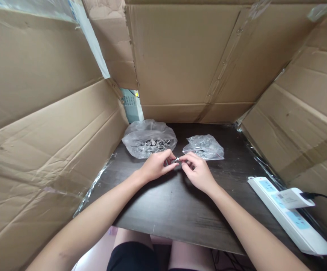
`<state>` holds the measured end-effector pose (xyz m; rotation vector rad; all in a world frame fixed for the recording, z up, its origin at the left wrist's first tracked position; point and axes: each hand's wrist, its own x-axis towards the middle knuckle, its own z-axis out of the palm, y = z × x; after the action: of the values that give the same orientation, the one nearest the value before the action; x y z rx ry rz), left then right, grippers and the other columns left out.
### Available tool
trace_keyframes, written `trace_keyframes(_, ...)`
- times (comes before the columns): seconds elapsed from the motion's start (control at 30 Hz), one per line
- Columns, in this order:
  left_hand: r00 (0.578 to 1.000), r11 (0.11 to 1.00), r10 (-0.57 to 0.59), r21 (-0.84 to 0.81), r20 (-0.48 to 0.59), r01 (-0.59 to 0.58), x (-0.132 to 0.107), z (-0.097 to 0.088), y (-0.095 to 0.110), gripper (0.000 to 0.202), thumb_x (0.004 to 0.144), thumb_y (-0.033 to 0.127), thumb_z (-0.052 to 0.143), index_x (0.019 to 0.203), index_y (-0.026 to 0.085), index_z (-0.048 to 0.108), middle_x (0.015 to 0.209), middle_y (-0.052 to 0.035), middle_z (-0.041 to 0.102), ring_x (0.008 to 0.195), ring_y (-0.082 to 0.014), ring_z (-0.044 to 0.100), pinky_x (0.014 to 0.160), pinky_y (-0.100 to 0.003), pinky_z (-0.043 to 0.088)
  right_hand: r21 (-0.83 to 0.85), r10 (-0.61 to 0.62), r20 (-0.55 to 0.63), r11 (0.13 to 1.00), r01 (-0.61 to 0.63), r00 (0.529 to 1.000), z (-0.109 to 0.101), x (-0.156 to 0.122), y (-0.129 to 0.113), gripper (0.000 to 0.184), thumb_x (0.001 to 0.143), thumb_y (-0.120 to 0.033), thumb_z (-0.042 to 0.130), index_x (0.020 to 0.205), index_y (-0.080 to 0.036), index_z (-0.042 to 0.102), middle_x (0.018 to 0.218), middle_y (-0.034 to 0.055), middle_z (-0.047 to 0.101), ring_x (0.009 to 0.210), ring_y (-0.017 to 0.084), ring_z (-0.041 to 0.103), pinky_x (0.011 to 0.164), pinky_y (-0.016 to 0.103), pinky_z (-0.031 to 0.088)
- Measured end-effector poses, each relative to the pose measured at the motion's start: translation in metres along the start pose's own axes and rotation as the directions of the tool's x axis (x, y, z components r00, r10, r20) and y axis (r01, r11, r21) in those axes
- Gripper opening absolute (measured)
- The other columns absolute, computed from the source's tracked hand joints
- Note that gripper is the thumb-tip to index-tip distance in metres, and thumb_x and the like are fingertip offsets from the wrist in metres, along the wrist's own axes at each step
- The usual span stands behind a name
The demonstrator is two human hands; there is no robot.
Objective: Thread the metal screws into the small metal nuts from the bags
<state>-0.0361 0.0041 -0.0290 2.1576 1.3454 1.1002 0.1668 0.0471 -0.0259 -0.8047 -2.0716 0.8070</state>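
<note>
Over the middle of the dark table, my left hand (159,165) pinches a small shiny metal piece (176,160) between thumb and fingers. My right hand (198,171) meets it from the other side, its fingertips closed at the piece's right end; whether they grip a separate small part cannot be made out. Just behind my left hand lies an open clear plastic bag (136,141) with many small round metal parts (157,143) in it. Behind my right hand is a smaller clear bag (205,146), its contents blurred.
Cardboard walls (186,56) enclose the dark table (152,210) at the back and both sides. A white power strip (290,216) with a plugged-in white adapter (294,198) and black cable lies along the right side. The table's front edge is above my lap.
</note>
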Motion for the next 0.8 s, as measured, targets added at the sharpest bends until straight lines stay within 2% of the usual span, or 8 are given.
trace_keyframes(0.3,1.0,1.0,0.007,-0.002,0.004,-0.007,0.0003,-0.0001,0.0005,0.019,0.094,0.035,0.067,0.096,0.018,0.06,0.082,-0.0002,0.069,0.069,-0.0122,0.065,0.064,-0.022,0.049,0.024,0.017,0.028,1.0,-0.018,0.999,-0.0013,-0.0001,-0.002,0.021,0.085,-0.013,0.053,0.096,-0.016,0.071,0.09,0.0039,0.062,0.062,0.01,0.055,0.057,0.025,0.045)
trace_keyframes(0.8,1.0,1.0,0.019,0.0,0.009,-0.019,0.0001,-0.0015,0.0007,0.014,0.093,0.03,0.067,0.096,0.018,0.061,0.084,-0.0006,0.07,0.069,-0.0119,0.066,0.064,-0.02,0.049,0.032,-0.07,-0.007,0.997,0.07,0.998,-0.0059,-0.0004,-0.0043,0.03,0.085,-0.008,0.051,0.098,-0.02,0.076,0.094,0.0055,0.064,0.075,0.014,0.06,0.061,0.026,0.048)
